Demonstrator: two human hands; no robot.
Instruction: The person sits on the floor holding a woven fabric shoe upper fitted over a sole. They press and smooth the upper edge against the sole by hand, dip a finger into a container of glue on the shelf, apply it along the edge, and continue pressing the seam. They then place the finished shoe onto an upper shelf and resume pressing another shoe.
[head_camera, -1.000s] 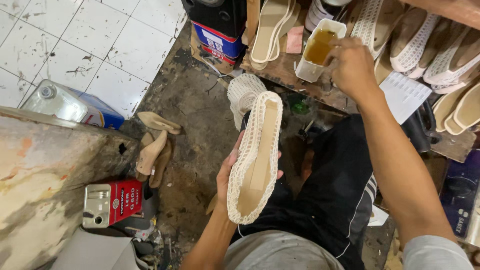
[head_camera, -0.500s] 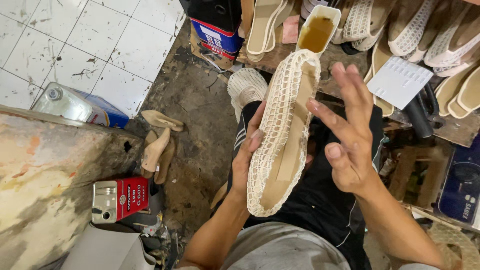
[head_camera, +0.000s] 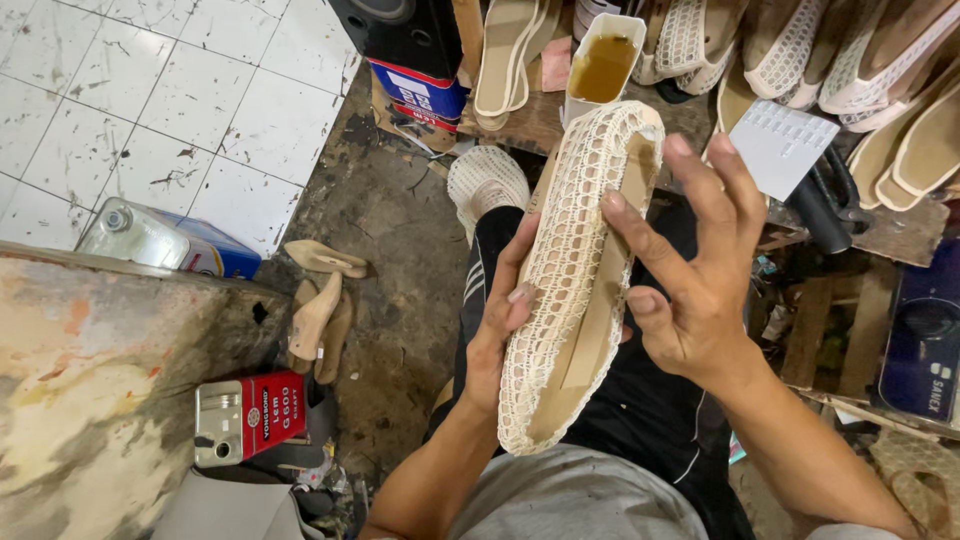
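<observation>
My left hand (head_camera: 497, 322) grips a cream woven shoe upper with a tan insole (head_camera: 572, 270), held upright in front of me, toe pointing away. My right hand (head_camera: 692, 268) is beside it on the right, with the fingers spread and their tips touching the insole edge. A white cup of amber liquid (head_camera: 601, 62) stands on the wooden bench just beyond the shoe's toe.
Rows of cream woven shoes (head_camera: 800, 50) and bare soles (head_camera: 505, 55) lie on the bench at the top. A white comb-like card (head_camera: 782, 148) rests nearby. Wooden shoe lasts (head_camera: 320, 300) lie on the dirty floor; a red tin (head_camera: 247, 415) and a metal can (head_camera: 150, 238) sit at left.
My right hand left the cup on the bench and came down to the shoe. My left hand raised the shoe closer to the camera.
</observation>
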